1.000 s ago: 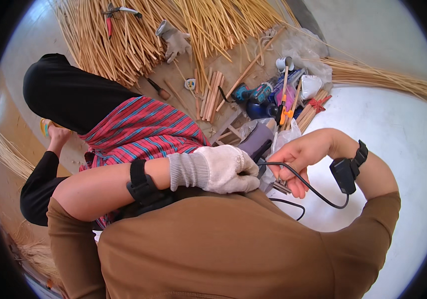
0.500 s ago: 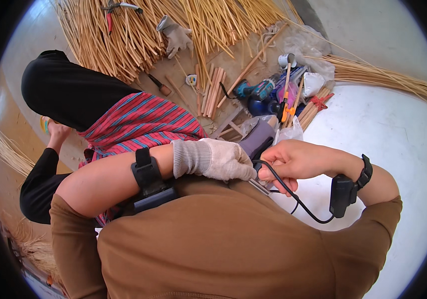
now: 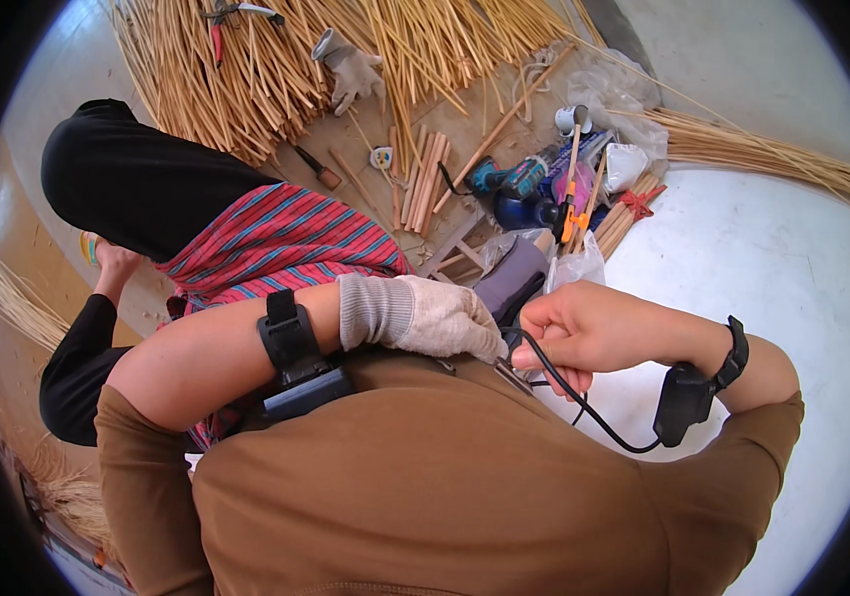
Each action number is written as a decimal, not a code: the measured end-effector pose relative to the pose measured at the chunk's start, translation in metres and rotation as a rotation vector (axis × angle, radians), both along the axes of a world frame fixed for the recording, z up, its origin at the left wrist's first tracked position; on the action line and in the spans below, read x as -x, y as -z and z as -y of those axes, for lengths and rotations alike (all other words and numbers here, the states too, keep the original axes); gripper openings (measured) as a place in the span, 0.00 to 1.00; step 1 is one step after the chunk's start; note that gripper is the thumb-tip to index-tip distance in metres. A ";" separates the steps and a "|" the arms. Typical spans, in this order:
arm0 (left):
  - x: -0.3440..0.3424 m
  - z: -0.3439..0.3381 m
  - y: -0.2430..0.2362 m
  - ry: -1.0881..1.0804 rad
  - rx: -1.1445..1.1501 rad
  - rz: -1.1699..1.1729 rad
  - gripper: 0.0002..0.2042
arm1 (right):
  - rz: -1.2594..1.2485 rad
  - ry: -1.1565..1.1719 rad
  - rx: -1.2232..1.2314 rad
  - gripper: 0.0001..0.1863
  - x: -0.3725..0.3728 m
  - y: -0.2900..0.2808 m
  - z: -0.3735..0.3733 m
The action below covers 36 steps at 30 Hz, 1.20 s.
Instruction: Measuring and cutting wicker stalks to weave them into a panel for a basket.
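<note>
In front of my brown shirt, at the waist, my two hands meet. My left hand (image 3: 445,316) wears a pale knit work glove, its fingers closed with the tips hidden. A thin metal strip (image 3: 515,377) shows just below those fingertips. My bare right hand (image 3: 594,328) has its fingers curled in a pinch against the glove's tip. What it grips is hidden. A black cable (image 3: 554,370) passes over the right fingers and loops to a black box (image 3: 684,402) strapped on that wrist.
Long rattan canes (image 3: 236,89) lie beyond, with a spare glove (image 3: 351,74) and pruning shears (image 3: 241,12) on them. A cordless drill (image 3: 519,177), short wooden sticks (image 3: 425,184) and plastic bags (image 3: 624,94) lie ahead. My black-trousered leg (image 3: 137,169) extends left.
Both hands stay together at the waist with only a slight shift. The right wrist and its box have moved a little, and the metal strip has tilted slightly.
</note>
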State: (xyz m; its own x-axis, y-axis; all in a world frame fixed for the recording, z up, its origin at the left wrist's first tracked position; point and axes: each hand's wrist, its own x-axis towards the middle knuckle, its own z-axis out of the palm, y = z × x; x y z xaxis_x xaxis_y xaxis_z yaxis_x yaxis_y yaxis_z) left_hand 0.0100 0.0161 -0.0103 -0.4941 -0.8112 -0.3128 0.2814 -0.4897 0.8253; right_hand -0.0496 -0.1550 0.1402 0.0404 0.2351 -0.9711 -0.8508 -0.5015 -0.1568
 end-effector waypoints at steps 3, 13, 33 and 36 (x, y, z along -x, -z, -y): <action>-0.005 -0.002 -0.007 -0.001 -0.005 0.001 0.17 | 0.016 -0.027 0.004 0.22 -0.002 -0.002 -0.003; -0.002 -0.006 -0.005 -0.039 -0.033 -0.010 0.16 | 0.202 -0.198 0.116 0.21 -0.003 -0.016 -0.025; 0.002 -0.018 0.006 -0.099 0.053 -0.221 0.17 | 0.128 -0.144 -0.026 0.24 0.010 0.002 -0.018; 0.001 -0.020 0.000 -0.078 0.137 -0.128 0.16 | 0.061 -0.245 -0.172 0.21 0.007 0.020 -0.002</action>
State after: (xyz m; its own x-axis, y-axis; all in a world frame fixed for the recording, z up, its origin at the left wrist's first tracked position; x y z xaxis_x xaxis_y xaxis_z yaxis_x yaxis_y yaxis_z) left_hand 0.0095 0.0357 -0.0105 -0.4570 -0.8790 -0.1358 0.4209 -0.3482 0.8376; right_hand -0.0568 -0.1533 0.1204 0.0196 0.4059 -0.9137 -0.6941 -0.6523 -0.3047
